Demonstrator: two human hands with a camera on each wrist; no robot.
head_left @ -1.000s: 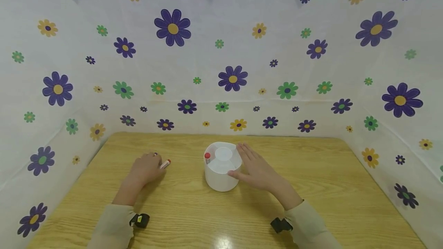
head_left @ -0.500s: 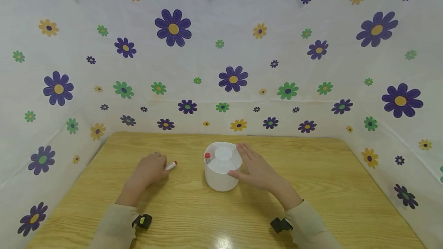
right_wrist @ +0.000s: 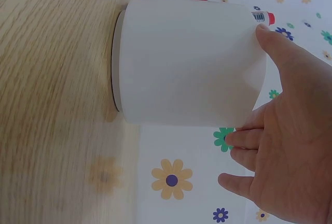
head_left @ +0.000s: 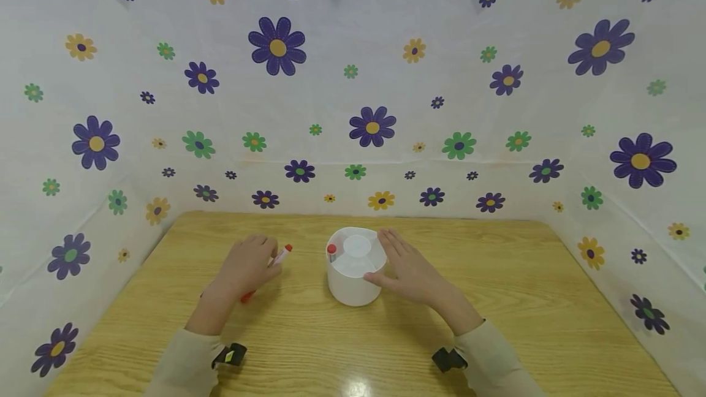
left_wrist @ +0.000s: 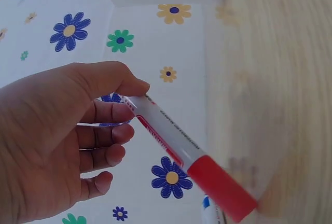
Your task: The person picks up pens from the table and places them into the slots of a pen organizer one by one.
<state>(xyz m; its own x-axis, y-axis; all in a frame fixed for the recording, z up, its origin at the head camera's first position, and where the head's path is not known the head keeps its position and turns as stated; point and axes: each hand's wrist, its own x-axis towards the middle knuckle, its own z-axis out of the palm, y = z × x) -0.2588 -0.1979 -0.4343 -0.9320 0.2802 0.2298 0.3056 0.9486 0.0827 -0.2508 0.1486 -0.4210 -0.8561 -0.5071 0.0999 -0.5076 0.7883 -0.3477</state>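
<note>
My left hand (head_left: 245, 268) pinches a white whiteboard marker (left_wrist: 168, 133) with a red cap between thumb and index finger; its other fingers are loosely bent. The cap points up and right in the head view. My right hand (head_left: 410, 271) rests against a white round desk organizer (head_left: 353, 290), thumb on the near rim and fingers at the far right side, nearly straight. Another red-capped marker (head_left: 331, 252) stands in the organizer's left compartment. Beneath the left hand a red-ended thing (head_left: 247, 296) lies on the table, mostly hidden.
A blue-ended marker (left_wrist: 211, 209) lies on the table beyond the held one, and it also shows past the organizer in the right wrist view. The wooden table (head_left: 496, 336) is bordered by a flower-printed cloth (head_left: 452, 29) at the back and sides.
My left hand has lifted the marker and moved it to the right, tilting its red cap upward. The red-ended thing beneath has come into view. My right hand and the organizer stay put.
</note>
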